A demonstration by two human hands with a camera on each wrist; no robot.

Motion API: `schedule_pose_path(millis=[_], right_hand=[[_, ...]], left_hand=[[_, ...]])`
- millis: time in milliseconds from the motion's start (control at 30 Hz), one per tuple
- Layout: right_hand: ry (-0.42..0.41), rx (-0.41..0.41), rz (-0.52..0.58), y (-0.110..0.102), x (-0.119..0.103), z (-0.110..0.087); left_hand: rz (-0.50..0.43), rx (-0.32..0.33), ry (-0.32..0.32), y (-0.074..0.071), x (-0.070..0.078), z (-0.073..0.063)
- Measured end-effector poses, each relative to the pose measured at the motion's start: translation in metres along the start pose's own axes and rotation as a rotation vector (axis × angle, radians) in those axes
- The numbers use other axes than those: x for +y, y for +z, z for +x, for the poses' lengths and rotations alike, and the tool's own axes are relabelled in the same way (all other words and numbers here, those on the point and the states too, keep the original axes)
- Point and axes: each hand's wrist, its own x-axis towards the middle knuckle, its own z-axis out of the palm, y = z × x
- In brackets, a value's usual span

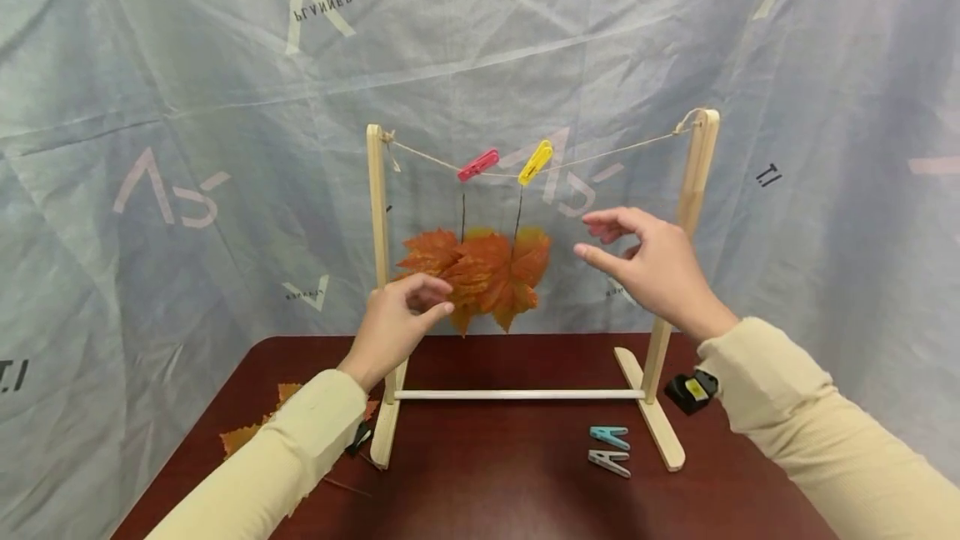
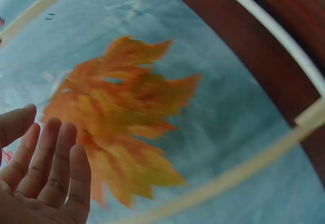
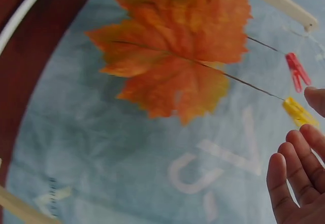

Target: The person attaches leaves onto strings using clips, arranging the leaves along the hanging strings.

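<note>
Two orange maple leaves (image 1: pixel 510 273) hang side by side and overlap, their thin stems pointing up. A pink clothespin (image 1: pixel 478 165) clips the left stem to the string (image 1: pixel 615 154), and a yellow clothespin (image 1: pixel 536 162) clips the right one. My left hand (image 1: pixel 401 319) is in front of the left leaf's lower edge, fingers loosely bent and holding nothing. To the right of the leaves my right hand (image 1: pixel 648 265) hovers in the air, thumb and fingers apart, also holding nothing. In the right wrist view its fingertips are near the yellow clothespin (image 3: pixel 299 113).
A wooden frame with a left post (image 1: pixel 378 215), a right post (image 1: pixel 697 165) and a white crossbar (image 1: pixel 517 395) stands on the dark red table (image 1: pixel 480 473). A blue clothespin (image 1: pixel 609 437) and a grey clothespin (image 1: pixel 609 462) lie at right. More leaves (image 1: pixel 240 438) lie at left, partly behind my sleeve.
</note>
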Motion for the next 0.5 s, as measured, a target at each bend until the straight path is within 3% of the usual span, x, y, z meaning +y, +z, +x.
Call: schedule_pose_path(millis=[167, 500], right_hand=[[0.029, -0.019, 0.009, 0.008, 0.016, -0.029], [0.182, -0.171, 0.034, 0.023, 0.051, -0.085]], left_hand=[[0.068, -0.041, -0.037, -0.01, -0.03, -0.025], [0.128, -0.119, -0.153, -0.019, -0.083, -0.069]])
